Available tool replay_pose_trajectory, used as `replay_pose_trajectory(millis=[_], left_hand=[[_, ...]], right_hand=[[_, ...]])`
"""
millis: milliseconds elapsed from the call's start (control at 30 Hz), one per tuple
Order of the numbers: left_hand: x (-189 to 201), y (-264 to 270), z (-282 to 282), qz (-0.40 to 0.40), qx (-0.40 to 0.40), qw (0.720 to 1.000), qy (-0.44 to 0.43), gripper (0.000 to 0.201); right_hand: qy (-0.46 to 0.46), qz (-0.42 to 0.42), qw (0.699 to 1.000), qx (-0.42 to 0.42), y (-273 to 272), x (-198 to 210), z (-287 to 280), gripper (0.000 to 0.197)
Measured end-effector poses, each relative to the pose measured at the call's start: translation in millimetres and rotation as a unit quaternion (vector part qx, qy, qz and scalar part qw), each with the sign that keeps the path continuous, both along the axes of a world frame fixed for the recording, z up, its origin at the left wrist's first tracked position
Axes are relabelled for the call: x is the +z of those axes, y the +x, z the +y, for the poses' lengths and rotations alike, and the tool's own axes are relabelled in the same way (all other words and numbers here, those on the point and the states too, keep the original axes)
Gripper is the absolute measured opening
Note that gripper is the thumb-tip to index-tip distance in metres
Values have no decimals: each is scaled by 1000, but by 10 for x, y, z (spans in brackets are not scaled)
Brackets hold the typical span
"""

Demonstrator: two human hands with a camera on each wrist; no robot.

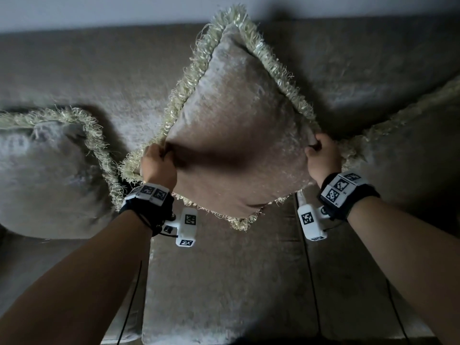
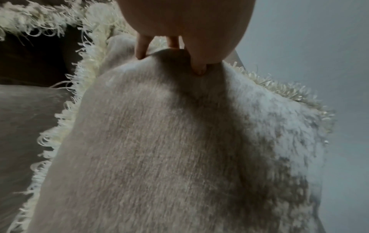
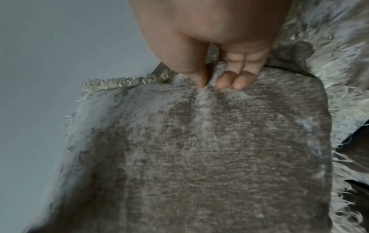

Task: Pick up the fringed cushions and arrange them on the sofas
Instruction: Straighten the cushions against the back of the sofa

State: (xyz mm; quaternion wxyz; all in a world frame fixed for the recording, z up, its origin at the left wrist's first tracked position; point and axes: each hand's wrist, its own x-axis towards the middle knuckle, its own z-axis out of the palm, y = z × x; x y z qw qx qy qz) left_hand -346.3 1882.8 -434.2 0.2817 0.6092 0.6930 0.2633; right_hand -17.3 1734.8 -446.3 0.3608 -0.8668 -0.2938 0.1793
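Observation:
A taupe velvet cushion [image 1: 236, 135] with a cream fringe stands on one corner, held up in front of the sofa backrest [image 1: 99, 70]. My left hand [image 1: 156, 163] grips its left corner, thumb and fingers pinching the fabric [image 2: 171, 59]. My right hand [image 1: 321, 155] grips the right corner in the same way [image 3: 217, 82]. The cushion's lower corner hangs just above the sofa seat [image 1: 224, 282]. A second fringed cushion [image 1: 44, 175] leans on the sofa at the left. A third fringed cushion [image 1: 410, 155] lies at the right, partly behind my right hand.
The sofa seat in front of me is split by seams into separate seat cushions. A pale wall [image 1: 99, 11] rises behind the backrest. Thin black cables run down from both wrist cameras along my forearms.

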Motion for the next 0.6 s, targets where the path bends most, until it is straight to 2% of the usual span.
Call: replay_pose_trajectory(millis=[67, 200, 333, 433, 600], left_hand=[[38, 20, 57, -2, 21, 1000, 6, 13], [64, 30, 126, 5, 37, 999, 11, 16], [13, 1, 154, 32, 11, 999, -21, 17], [-55, -38, 154, 54, -11, 998, -32, 26], [-193, -92, 84, 68, -3, 996, -56, 33]], right_hand=[[-14, -4, 1000, -7, 21, -32, 35, 19], [-51, -3, 999, 4, -14, -117, 43, 6], [-33, 0, 999, -10, 34, -203, 50, 9], [-56, 9, 998, 0, 44, -253, 73, 9], [-75, 7, 997, -4, 28, -363, 71, 9]])
